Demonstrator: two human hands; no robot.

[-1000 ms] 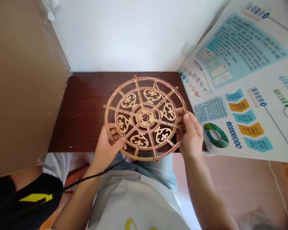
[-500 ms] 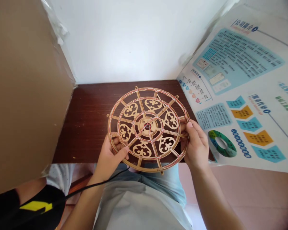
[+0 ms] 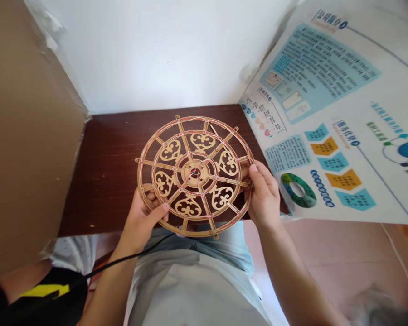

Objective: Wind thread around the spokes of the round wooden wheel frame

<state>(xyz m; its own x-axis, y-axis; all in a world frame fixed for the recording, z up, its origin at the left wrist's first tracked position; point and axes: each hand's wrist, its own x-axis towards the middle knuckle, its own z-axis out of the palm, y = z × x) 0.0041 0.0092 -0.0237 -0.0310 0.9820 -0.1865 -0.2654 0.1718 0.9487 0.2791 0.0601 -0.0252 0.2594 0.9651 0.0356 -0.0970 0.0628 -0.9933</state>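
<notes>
The scene is bright and evenly lit; the light is soft and diffuse, its source impossible to tell; the white wall (image 3: pixel 149 54) at 12 o'clock is the palest area, without hard glare; the dark wood tabletop (image 3: pixel 102 181) at 9 o'clock shows only a faint sheen; soft shadows fall beneath the fretwork wooden wheel (image 3: pixel 163 151) at the centre, which stays sharp; wide-angle distortion tilts the cardboard sheet (image 3: pixel 30 136) at 9 o'clock and the printed poster (image 3: pixel 326 59) at 2 o'clock; a grey shape (image 3: pixel 377 310) at 5 o'clock is blurred.
</notes>
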